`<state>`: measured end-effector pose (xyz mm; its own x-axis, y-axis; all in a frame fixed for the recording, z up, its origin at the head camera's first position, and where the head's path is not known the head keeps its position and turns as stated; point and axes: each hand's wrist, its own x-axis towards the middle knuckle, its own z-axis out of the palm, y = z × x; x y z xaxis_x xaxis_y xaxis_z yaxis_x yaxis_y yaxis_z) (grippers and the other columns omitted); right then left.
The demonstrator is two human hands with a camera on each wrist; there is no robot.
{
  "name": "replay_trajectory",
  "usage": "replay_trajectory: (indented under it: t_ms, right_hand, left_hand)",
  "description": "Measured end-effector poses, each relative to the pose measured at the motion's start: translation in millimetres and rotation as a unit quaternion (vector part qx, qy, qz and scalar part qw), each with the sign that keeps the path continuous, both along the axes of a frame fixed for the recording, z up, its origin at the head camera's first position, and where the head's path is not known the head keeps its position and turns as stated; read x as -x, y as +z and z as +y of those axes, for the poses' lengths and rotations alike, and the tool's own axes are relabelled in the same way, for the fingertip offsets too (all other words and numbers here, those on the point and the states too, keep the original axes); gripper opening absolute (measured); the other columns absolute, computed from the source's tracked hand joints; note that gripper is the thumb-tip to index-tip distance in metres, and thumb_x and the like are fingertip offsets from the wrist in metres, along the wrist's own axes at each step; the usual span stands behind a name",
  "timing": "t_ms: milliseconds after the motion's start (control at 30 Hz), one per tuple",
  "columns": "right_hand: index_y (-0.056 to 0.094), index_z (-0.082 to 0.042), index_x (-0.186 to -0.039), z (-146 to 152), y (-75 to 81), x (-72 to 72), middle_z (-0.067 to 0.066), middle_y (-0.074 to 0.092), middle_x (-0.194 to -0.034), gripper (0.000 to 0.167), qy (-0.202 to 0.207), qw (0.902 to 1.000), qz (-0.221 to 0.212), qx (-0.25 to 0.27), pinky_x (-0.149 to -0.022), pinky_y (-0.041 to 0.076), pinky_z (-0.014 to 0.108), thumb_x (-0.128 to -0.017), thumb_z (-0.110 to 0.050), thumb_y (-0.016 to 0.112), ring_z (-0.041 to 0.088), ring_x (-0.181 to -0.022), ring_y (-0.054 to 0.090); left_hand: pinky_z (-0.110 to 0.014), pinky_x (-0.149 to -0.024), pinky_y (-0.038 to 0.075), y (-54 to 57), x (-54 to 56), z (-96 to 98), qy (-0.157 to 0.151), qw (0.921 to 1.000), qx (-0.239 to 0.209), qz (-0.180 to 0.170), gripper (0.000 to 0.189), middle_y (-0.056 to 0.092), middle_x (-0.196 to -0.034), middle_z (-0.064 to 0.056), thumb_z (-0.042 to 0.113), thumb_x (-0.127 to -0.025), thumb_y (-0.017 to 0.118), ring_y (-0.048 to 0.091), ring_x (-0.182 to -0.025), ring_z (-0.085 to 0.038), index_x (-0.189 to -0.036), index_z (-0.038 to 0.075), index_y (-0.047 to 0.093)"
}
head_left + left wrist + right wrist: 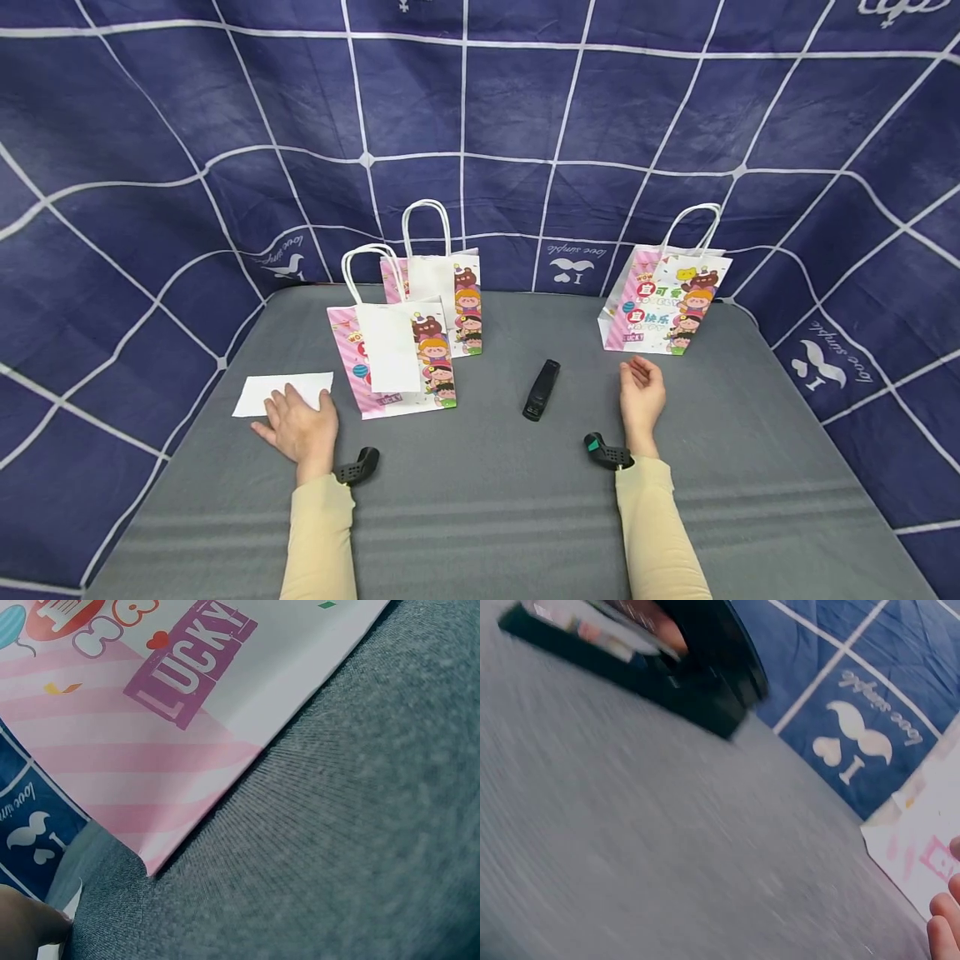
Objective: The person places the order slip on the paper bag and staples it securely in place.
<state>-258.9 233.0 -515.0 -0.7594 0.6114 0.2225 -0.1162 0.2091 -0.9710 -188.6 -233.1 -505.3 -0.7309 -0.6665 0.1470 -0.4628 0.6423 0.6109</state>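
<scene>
My left hand rests with spread fingers on the near edge of a white slip of paper at the table's left. In the left wrist view only the thumb shows, beside a bit of that paper. Right of it stands a printed paper gift bag with a white slip over its front. My right hand, fingers loosely bent and holding nothing, is just in front of another gift bag. A black stapler lies between the hands; the right wrist view shows it close up.
Behind the front left bag stands a third gift bag, also with a white slip on it. All three have upright white handles. The grey cloth-covered table is bordered by a blue checked curtain.
</scene>
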Motion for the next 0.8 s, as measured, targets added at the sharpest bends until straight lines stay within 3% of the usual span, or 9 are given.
replay_trajectory:
  t_ms: [200, 367, 600, 800]
  right_hand:
    - [0.055, 0.009, -0.115, 24.8, 0.2, 8.8, 0.014, 0.059, -0.107, 0.033, -0.019, 0.9997, 0.009, -0.011, -0.086, 0.046, 0.023, -0.088, -0.006, 0.064, 0.003, -0.089, 0.053]
    - [0.052, 0.008, -0.119, 44.2, 1.6, 18.3, 0.016, 0.056, -0.111, 0.039, -0.046, 0.9987, 0.012, -0.021, -0.089, 0.044, 0.026, -0.086, -0.008, 0.066, 0.019, -0.101, 0.055]
    - [0.041, 0.002, -0.132, 69.8, 1.3, 27.9, 0.019, 0.044, -0.131, 0.055, -0.088, 0.9939, -0.040, -0.053, -0.100, 0.037, 0.035, -0.087, -0.019, 0.064, 0.028, -0.122, 0.043]
    - [0.022, -0.001, -0.146, 82.7, 1.6, 35.0, 0.019, 0.030, -0.146, 0.073, -0.044, 0.9915, -0.078, -0.095, -0.109, 0.025, 0.035, -0.090, -0.027, 0.061, 0.027, -0.135, 0.029]
  left_hand:
    - [-0.056, -0.107, -0.011, -0.8, -0.7, 0.5, -0.003, 1.0000, 0.001, -0.001, 0.065, 0.027, -0.145, -0.031, 0.028, -0.090, 0.051, 0.014, -0.138, -0.041, -0.139, -0.011, 0.032]
    - [-0.057, -0.106, -0.011, -0.2, -0.8, 0.3, -0.017, 0.9997, 0.008, -0.018, 0.065, 0.025, -0.146, -0.030, 0.030, -0.091, 0.049, 0.013, -0.138, -0.041, -0.139, -0.011, 0.031]
    - [-0.061, -0.104, -0.010, 2.1, -0.8, 2.1, -0.038, 0.9979, 0.027, -0.044, 0.062, 0.022, -0.146, -0.031, 0.031, -0.093, 0.045, 0.012, -0.138, -0.042, -0.137, -0.012, 0.033]
    - [-0.061, -0.105, -0.010, 1.0, 0.4, 2.4, -0.051, 0.9967, 0.036, -0.053, 0.061, 0.022, -0.147, -0.030, 0.032, -0.095, 0.043, 0.011, -0.138, -0.042, -0.137, -0.011, 0.033]
